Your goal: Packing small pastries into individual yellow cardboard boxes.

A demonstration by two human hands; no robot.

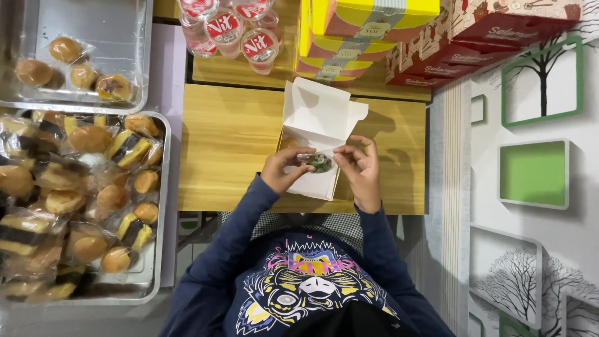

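A small green snack in a clear wrapper (319,162) sits pinched between both hands, just above the open white box (315,146) near the centre of the wooden bench (231,143). The left hand (282,170) holds the wrapper's end at 9 o'clock, its fingers (293,153) curled narrow around the plastic. The right hand (360,167) holds the end at 3 o'clock, thumb and forefinger closed on the wrapper while the other fingers fan loosely upward. Both dark blue sleeves (231,243) run down toward 6 o'clock.

The box lies under the hands with its lid flipped up toward 12 o'clock; a brownish bun (288,143) shows inside it at the left, partly hidden.

At 12 o'clock from the box, on a second wooden surface, stand sealed plastic cups with red lids (240,31). Toward 1 o'clock lies a stack of yellow boxes tied with ribbon (355,37), and beside them, toward 2 o'clock, red printed boxes (462,50)

At 9 o'clock, well apart from the box, a metal tray (161,206) is piled with wrapped buns and striped cake slices (93,187). At 10 o'clock a second metal tray (118,25) holds four wrapped round buns (72,68). At 3 o'clock the wall covering shows green and white squares with tree shapes (536,125)
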